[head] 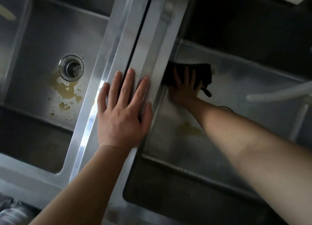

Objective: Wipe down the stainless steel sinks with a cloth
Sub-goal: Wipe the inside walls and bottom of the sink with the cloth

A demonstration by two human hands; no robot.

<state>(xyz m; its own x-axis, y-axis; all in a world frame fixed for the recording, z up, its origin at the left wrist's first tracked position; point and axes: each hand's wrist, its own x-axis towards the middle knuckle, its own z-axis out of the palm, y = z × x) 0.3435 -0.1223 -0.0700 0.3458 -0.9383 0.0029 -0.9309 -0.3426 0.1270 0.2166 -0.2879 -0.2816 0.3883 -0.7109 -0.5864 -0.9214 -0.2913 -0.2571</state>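
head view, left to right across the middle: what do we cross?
left sink → drain strainer with a yellowish puddle just below it → left hand flat on the divider rim → right hand pressing the dark cloth in the right sink → white hose

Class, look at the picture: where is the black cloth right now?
In the head view, the black cloth lies on the floor of the right sink, against its left wall, pressed flat under the right hand.
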